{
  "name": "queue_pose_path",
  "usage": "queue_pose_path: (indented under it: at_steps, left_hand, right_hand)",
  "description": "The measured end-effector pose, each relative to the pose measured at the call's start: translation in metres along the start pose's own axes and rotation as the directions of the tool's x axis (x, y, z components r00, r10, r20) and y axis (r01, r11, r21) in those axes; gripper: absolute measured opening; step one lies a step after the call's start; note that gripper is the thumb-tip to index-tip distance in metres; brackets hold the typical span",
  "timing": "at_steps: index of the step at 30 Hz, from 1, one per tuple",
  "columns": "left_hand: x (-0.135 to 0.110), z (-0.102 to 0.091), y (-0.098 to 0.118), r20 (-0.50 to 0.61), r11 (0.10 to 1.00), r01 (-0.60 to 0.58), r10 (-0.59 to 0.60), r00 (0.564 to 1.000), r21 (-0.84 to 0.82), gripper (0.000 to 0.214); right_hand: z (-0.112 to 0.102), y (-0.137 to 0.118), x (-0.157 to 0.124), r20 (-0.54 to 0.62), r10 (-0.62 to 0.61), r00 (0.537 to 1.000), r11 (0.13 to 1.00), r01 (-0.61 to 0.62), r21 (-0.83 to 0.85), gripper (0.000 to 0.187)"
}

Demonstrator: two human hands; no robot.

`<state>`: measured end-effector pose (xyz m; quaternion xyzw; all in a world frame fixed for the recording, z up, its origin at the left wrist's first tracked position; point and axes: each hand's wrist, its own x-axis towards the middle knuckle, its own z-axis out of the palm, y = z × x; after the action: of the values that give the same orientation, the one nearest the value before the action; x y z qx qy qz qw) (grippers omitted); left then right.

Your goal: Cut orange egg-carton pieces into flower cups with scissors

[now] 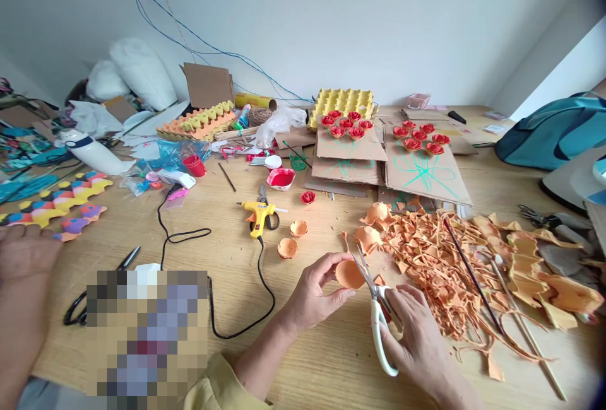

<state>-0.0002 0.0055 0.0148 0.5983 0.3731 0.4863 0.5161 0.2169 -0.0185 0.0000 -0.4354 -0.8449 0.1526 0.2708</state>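
Observation:
Near the table's front, my left hand [318, 293] pinches a small orange egg-carton cup [351, 275] between thumb and fingers. My right hand [413, 328] grips white-handled scissors [377, 309], whose blades are parted at the cup's right rim. Just beyond lie two uncut-looking orange carton pieces [368, 240]. To the right spreads a heap of orange carton scraps [435, 265]. Two scalloped orange cups [288, 248] rest left of my hands, with a single red paper rose [307, 197] behind them. A yellow hot glue gun [258, 216] lies beside them, its black cord trailing forward.
Red roses [347, 125] stand on cardboard sheets [426, 173] at the back. A red paint dish [281, 178] sits behind the glue gun. Another person's arm [23, 271] rests at the left, near black-handled scissors [76, 309]. A teal bag [552, 129] is at the right.

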Motion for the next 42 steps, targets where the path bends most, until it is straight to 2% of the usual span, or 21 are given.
queue_pose_path:
  at_steps: [6,12,22,30,37,42]
  left_hand:
    - [-0.001,0.0,0.004,-0.01,1.0,-0.006,0.006,1.0,0.0,0.046]
    - [-0.001,0.002,0.002,0.006,0.999,-0.033,0.033,0.999,0.01,0.041]
    - [-0.003,0.006,-0.001,-0.036,0.998,-0.017,0.014,0.999,-0.068,0.04]
    - [-0.001,0.003,-0.002,0.009,0.984,0.005,-0.004,1.0,-0.176,0.041]
    - [-0.001,-0.001,0.002,0.032,0.984,0.041,-0.036,0.999,-0.176,0.041]
    - [-0.002,-0.001,0.001,0.026,0.989,0.026,-0.023,0.999,-0.148,0.042]
  right_hand:
    - [-0.001,-0.002,0.002,-0.014,0.003,1.0,1.0,-0.003,-0.011,0.022]
    - [0.0,-0.002,0.003,0.027,0.022,0.999,0.999,-0.022,-0.03,0.011]
    - [0.001,0.001,0.001,0.024,0.034,0.999,0.999,-0.033,-0.039,0.017]
    - [-0.007,-0.005,0.004,-0.045,-0.009,0.999,1.0,0.009,0.002,0.019]
    - [-0.005,-0.003,0.002,-0.064,-0.019,0.998,1.0,0.02,0.007,0.023]
    - [0.0,0.0,0.001,-0.033,-0.003,0.999,1.0,0.003,-0.02,0.019]
